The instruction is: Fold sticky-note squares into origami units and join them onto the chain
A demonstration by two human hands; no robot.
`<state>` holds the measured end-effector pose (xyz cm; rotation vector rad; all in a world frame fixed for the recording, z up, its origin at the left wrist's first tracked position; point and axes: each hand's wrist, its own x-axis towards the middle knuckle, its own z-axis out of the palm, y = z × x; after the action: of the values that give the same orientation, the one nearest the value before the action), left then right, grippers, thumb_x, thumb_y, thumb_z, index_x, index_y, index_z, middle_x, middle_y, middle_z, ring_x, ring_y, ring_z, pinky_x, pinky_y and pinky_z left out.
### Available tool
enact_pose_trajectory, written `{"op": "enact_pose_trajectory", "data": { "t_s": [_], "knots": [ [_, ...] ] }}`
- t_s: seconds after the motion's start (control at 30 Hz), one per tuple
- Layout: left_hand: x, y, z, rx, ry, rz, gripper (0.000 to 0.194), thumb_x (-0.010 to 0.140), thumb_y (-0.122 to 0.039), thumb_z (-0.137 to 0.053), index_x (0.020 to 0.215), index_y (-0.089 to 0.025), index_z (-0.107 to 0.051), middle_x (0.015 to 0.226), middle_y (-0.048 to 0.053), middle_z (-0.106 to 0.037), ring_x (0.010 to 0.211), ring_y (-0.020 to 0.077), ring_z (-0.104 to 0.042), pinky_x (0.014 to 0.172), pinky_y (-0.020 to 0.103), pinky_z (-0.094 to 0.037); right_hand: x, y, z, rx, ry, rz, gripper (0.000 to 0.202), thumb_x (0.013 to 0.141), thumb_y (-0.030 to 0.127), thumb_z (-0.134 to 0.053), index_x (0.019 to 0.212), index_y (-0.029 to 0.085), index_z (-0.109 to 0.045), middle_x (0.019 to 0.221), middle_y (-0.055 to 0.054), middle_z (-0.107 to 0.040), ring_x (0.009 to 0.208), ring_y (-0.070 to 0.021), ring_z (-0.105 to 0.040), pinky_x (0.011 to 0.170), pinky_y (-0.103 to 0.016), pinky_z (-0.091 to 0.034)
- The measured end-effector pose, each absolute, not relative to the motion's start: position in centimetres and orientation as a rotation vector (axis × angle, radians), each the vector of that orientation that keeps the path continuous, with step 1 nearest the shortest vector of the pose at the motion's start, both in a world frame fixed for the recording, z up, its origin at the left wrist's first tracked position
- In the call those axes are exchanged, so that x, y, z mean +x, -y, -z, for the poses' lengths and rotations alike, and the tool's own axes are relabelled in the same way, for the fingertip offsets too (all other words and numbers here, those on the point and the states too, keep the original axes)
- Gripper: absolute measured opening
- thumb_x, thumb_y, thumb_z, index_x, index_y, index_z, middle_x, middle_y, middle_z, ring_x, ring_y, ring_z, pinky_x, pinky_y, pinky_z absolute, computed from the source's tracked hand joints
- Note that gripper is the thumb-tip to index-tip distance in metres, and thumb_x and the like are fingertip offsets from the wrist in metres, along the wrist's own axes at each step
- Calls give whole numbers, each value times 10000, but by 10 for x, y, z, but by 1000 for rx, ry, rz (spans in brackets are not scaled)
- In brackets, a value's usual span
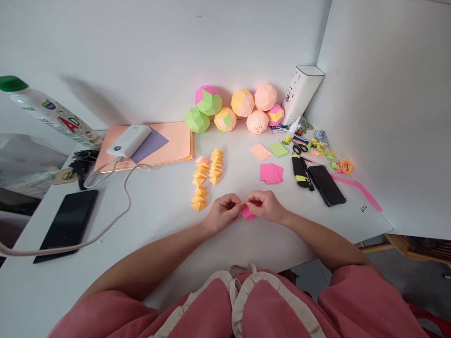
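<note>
pinching a pink paper piece (248,212) from either side, left hand (223,212) and right hand (267,206) meet over the desk (197,253), the paper hanging between their fingertips, its long axis unclear.

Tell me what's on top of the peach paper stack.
A white power bank lies on the stack, partly covering a purple sheet; its cable runs over the stack's front edge. What they cover cannot be seen.

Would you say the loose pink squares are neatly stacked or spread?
Slightly spread: the pink squares overlap, with their edges and corners out of line.
</note>
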<state>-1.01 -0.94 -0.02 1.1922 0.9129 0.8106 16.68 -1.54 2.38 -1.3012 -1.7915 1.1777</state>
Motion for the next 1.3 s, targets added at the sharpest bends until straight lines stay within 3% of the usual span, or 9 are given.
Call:
{"op": "enact_pose_trajectory", "data": {
  "t_s": [0.17,0.37,0.53,0.77,1.03,1.3],
  "knots": [
    [-12,6,4,1114,-898,-883,166,717,-286,-620,665,-162,-523,554,-46,-499,448,60,-433,456,201,-355,180,8,-30,-1333,1677,-1388,56,699,197,-536,663,155,-545,565,22,-548,467,-103,-568,443,-203,-453],
    [-13,3,8,1035,-878,-921,172,749,-291,-606,676,-163,-518,499,-54,-494,433,59,-429,452,191,-337,189,0,-33,-1296,1598,-1366,92,729,222,-550,671,155,-525,612,15,-553,504,-97,-576,498,-216,-481],
    [-13,4,6,1068,-870,-874,213,746,-341,-623,690,-162,-522,490,-52,-502,436,63,-435,458,194,-352,182,4,-26,-1224,1641,-1406,216,751,320,-619,893,159,-601,704,-8,-615,608,-117,-601,578,-241,-492],
    [-11,7,2,1091,-902,-797,253,709,-380,-659,737,-151,-557,649,-21,-562,498,62,-467,467,196,-358,170,13,-16,-1271,1689,-1461,269,765,401,-602,752,136,-646,641,-12,-608,563,-107,-556,525,-222,-461],
    [-11,7,2,1084,-955,-832,225,754,-356,-606,716,-156,-510,504,-62,-472,418,46,-400,425,178,-321,181,6,-25,-1291,1647,-1468,268,752,402,-614,734,136,-643,613,-14,-609,539,-128,-592,500,-243,-476],
    [-9,5,4,960,-837,-949,245,794,-403,-575,808,-174,-491,679,-21,-570,514,79,-528,467,215,-428,186,0,-24,-1207,1596,-1467,255,773,391,-606,801,147,-675,657,-11,-620,571,-120,-585,522,-244,-478]
  ]
}}
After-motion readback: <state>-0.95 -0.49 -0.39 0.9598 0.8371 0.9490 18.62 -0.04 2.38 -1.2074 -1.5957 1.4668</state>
